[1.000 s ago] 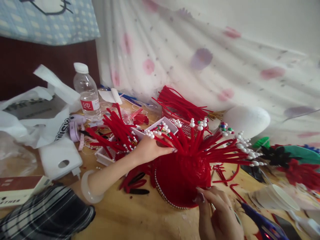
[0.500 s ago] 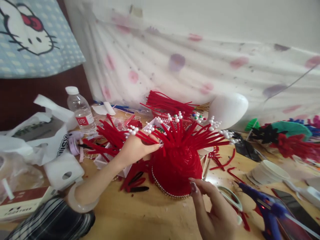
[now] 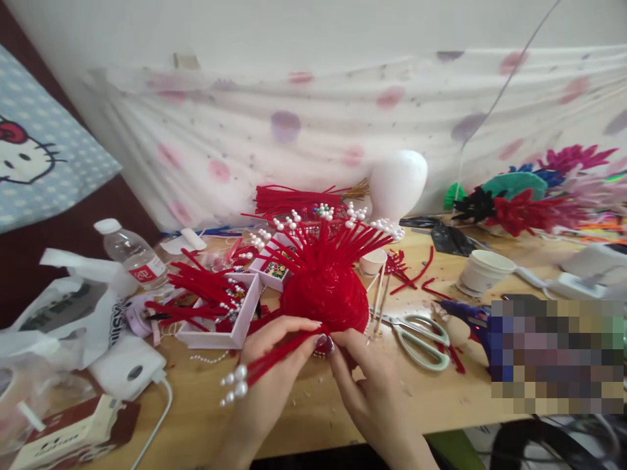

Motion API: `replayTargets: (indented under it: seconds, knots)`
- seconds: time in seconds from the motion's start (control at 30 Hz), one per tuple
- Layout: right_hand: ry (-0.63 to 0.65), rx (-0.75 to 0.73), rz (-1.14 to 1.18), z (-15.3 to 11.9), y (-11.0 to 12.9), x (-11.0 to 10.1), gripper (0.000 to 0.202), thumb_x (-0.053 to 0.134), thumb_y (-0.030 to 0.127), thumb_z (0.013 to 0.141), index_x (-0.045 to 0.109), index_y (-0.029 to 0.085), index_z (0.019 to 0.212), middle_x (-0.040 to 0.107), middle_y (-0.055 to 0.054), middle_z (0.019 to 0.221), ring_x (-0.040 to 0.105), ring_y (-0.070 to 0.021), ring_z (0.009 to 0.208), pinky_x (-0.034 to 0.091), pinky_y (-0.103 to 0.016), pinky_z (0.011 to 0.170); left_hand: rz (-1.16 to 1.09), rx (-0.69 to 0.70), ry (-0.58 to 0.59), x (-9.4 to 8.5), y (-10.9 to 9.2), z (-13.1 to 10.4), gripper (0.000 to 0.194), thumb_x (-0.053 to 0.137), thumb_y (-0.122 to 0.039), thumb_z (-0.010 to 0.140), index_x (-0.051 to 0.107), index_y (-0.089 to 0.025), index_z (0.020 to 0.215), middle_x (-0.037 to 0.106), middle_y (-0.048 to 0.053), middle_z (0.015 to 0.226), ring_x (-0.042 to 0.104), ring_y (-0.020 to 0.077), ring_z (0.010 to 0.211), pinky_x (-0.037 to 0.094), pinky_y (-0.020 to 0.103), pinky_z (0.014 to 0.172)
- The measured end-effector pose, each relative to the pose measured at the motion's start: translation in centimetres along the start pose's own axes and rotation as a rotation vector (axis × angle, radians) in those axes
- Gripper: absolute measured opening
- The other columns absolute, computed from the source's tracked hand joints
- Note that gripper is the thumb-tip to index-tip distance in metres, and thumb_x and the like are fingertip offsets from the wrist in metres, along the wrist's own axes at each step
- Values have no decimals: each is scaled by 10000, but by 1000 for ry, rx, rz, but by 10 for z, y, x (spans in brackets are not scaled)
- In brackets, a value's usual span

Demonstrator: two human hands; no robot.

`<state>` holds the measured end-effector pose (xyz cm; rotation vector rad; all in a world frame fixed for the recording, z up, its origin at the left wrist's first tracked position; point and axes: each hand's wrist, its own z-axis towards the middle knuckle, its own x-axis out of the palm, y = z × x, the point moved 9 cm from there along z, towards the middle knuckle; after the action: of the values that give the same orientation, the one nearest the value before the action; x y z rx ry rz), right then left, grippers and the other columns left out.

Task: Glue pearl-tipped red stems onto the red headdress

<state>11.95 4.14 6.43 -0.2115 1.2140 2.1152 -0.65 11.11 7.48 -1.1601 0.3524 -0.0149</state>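
My left hand (image 3: 277, 365) is closed around a small bunch of red pipe cleaners (image 3: 264, 365) tipped with white pearls (image 3: 240, 378). My right hand (image 3: 369, 372) pinches the inner end of that bunch, its thumb and finger meeting my left fingertips. Both hands are in front of a domed red headdress (image 3: 326, 300) made of coiled fuzzy stems. From its top fans a spray of red stems (image 3: 323, 245) ending in pearls and a few coloured beads. My fingers partly cover the headdress's lower front edge, where a little pearl trim shows.
On the left are a white box (image 3: 245, 320) with red stems and pearls, a water bottle (image 3: 137, 261) and a plastic bag (image 3: 73, 300). Scissors (image 3: 421, 339), a glue gun (image 3: 473, 320) and paper cups (image 3: 484, 271) lie right. Behind stands a white foam head (image 3: 399, 183).
My left hand has come down from the left of the spray to the headdress's front, holding the pearl-tipped bunch. My right hand has moved in to meet it. The view has shifted right.
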Motion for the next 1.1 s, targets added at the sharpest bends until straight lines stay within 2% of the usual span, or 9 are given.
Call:
replayTargets:
  seconds: [0.2,0.33,0.4,0.47,0.6,0.67,0.87,1.0,1.1]
  knots:
    - [34,260,262,-22,-34,-8,330,455,335,942,517,187,654,522,20,538,499,-90,460,369,-177,417,55,43,-125,20,10,-29,101,657,-197,805,746,-242,797,769,-3,823,721,177,770,590,264,727]
    - [72,497,694,-37,-57,5,390,490,510,906,535,175,710,508,45,494,464,-76,369,369,-184,382,40,55,-149,27,15,-38,84,664,-205,798,738,-231,769,769,10,835,725,196,798,598,292,748]
    - [96,531,801,-41,-61,9,401,502,543,893,537,173,744,512,45,511,477,-81,384,387,-192,395,49,40,-167,28,16,-38,73,668,-226,796,732,-220,760,766,20,835,724,208,805,601,311,750]
    - [109,491,734,-42,-63,5,378,483,509,917,520,179,736,513,37,555,485,-82,437,398,-196,434,90,42,-148,33,13,-36,69,674,-244,791,733,-223,763,764,18,825,723,210,792,602,311,743]
    - [58,295,365,-38,-60,-19,350,445,371,952,456,192,651,448,38,593,421,-87,539,335,-216,511,152,52,-98,48,4,-33,58,692,-243,761,737,-248,724,756,-3,762,713,193,716,595,286,702]
    - [37,254,341,-36,-60,-26,366,435,356,953,441,192,626,426,39,584,404,-91,557,316,-227,533,107,44,-101,54,5,-34,72,686,-238,757,732,-248,703,753,2,756,708,192,706,597,290,703]
    - [153,572,803,-46,-89,-5,452,472,561,911,491,188,657,372,83,452,302,-56,386,240,-196,408,-29,-45,-55,68,24,-27,60,720,-277,743,728,-241,695,753,3,733,706,185,666,603,256,634]
    - [253,656,717,-61,-100,-15,536,467,650,873,431,200,584,375,72,438,314,-50,383,216,-188,400,92,-4,-3,76,28,-25,64,719,-296,747,735,-244,713,753,2,726,717,188,683,603,239,656]
    - [376,717,596,-87,-109,-42,523,436,672,876,523,198,674,351,85,404,292,-56,354,194,-193,385,146,16,-9,80,33,-28,88,698,-313,764,729,-249,712,747,-7,700,715,182,654,599,227,639]
